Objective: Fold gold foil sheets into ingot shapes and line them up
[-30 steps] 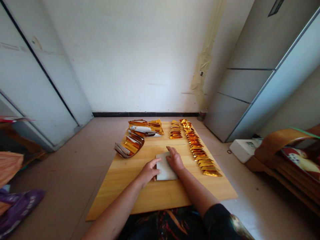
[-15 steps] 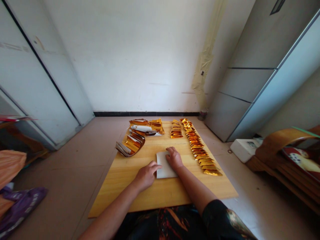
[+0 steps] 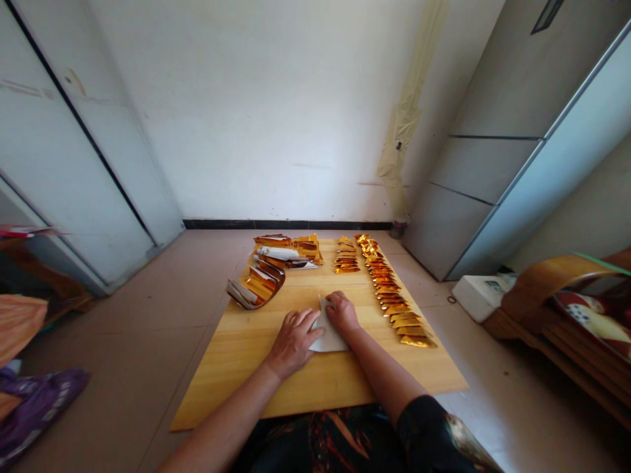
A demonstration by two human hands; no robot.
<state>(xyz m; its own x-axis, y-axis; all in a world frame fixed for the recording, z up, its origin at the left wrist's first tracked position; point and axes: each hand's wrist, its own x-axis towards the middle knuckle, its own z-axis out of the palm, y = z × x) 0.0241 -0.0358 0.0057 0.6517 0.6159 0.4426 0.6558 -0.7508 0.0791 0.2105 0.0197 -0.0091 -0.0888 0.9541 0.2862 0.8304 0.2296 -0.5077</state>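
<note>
A pale grey-white sheet of paper (image 3: 329, 340) lies on the wooden board in front of me. My left hand (image 3: 294, 338) rests over its left side, fingers stretched out and slightly apart, the thumb on the paper. That left edge looks turned inward, though the hand covers part of it. At the sheet's upper right, my right hand (image 3: 342, 313) has its fingers curled against the paper and grips it there. Folded gold foil pieces (image 3: 392, 289) form a long row to the right, with a shorter row of gold foil pieces (image 3: 347, 256) beside it.
Stacks of gold and white foil sheets (image 3: 261, 282) lie at the board's far left. The wooden board (image 3: 236, 374) reaches almost to my lap. Beyond it stand a white wall, a grey refrigerator (image 3: 458, 190) and a white box (image 3: 478, 297). A purple bag (image 3: 44, 407) lies at left.
My left hand has moved up and inward over the sheet, its fingers spreading out from a pinch. The paper's left edge has shifted inward. My right hand stays nearly in place.
</note>
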